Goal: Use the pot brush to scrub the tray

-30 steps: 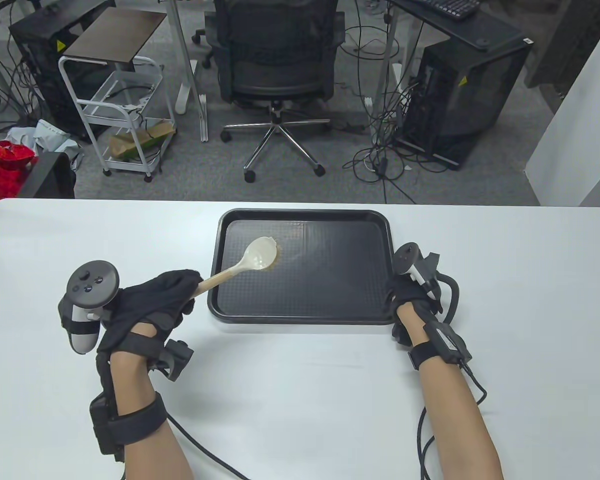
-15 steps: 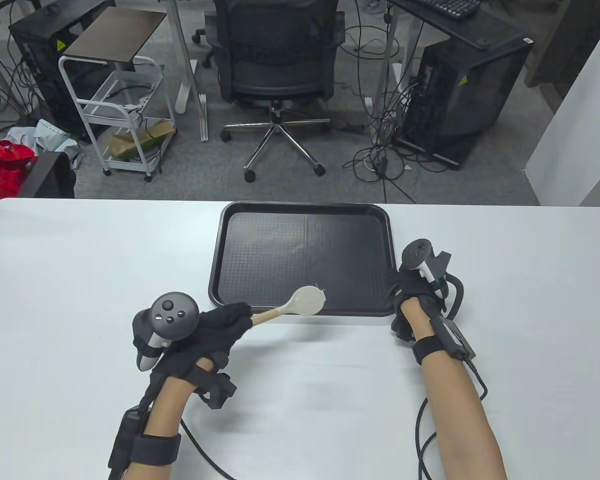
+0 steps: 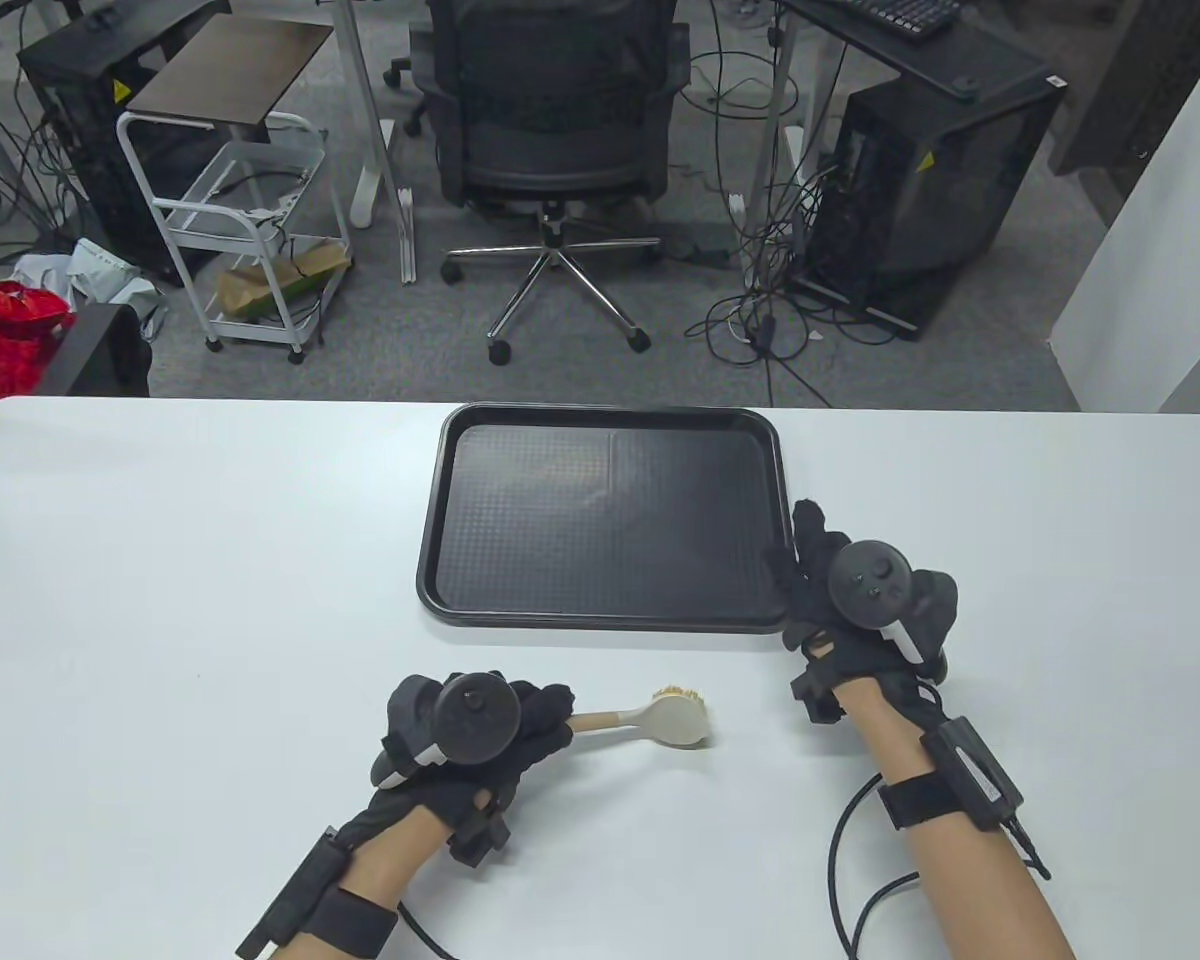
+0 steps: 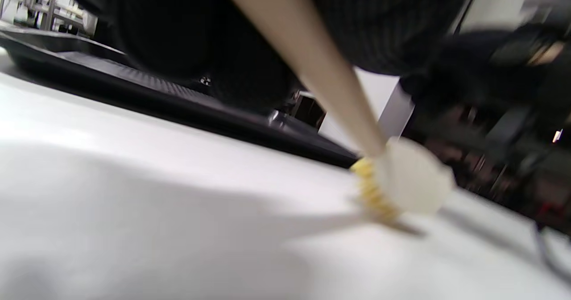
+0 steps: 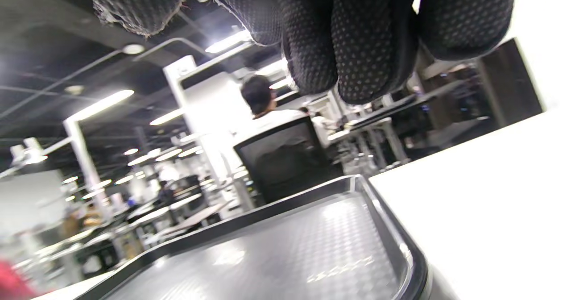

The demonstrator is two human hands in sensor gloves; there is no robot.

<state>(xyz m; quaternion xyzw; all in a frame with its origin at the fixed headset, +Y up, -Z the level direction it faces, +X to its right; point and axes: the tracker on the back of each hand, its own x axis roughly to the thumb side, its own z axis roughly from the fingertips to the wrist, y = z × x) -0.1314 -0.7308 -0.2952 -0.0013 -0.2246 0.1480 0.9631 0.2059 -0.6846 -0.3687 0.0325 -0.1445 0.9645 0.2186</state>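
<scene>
The black textured tray [image 3: 600, 625] lies at the middle of the white table, toward its far edge. My left hand [image 3: 545, 712] grips the wooden handle of the pot brush [image 3: 678, 716], in front of the tray. The brush's white head rests on the table with its yellow bristles down, as the left wrist view shows [image 4: 408, 184]. The tray's front rim [image 4: 147, 101] runs behind it. My right hand [image 3: 828, 585] is at the tray's front right corner. In the right wrist view its fingers [image 5: 352, 41] hang curled above the tray's corner [image 5: 401, 255] and hold nothing.
The white table [image 3: 160, 600] stretches wide on both sides of the tray. A cable [image 3: 840, 860] trails from my right wrist across the table. Beyond the far edge, on the floor, stand an office chair [image 3: 550, 110], a white cart [image 3: 250, 220] and computer towers.
My left hand drew the brush off the tray, toward me and to the right, and set its head down on the table. My right hand turned and slid slightly toward me at the tray's corner.
</scene>
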